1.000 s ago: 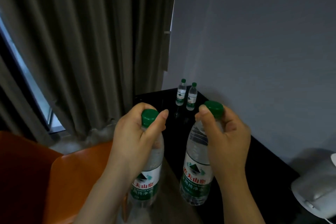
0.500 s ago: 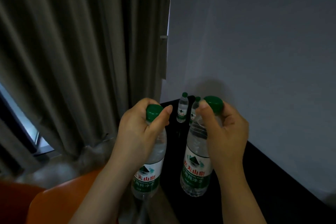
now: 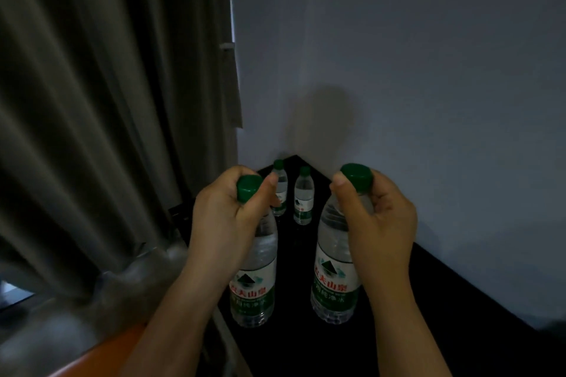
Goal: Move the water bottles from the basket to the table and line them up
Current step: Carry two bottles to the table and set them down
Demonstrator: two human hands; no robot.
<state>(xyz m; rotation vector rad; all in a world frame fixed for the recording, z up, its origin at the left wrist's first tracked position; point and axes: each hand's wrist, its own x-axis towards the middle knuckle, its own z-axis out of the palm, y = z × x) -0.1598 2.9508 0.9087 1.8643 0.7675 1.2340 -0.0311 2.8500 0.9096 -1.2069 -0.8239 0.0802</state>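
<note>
Both hands have their fingers curled round bottle necks just under the green caps: the left hand (image 3: 226, 223) holds the left bottle (image 3: 254, 285), the right hand (image 3: 379, 223) the right bottle (image 3: 335, 278), upright and side by side over the black table (image 3: 398, 330). A third bottle (image 3: 282, 193) and a fourth bottle (image 3: 303, 199) stand close together at the table's far corner.

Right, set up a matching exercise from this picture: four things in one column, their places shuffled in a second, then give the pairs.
Things:
1. near left bottle
2. near right bottle
3. curtain
4. orange seat

Places:
a. bottom left corner of the view
b. gripped at the neck, on the side of the wall
c. hangs left of the wall
d. gripped at the neck, on the curtain's side

Pairs: 1-d, 2-b, 3-c, 4-a
</note>
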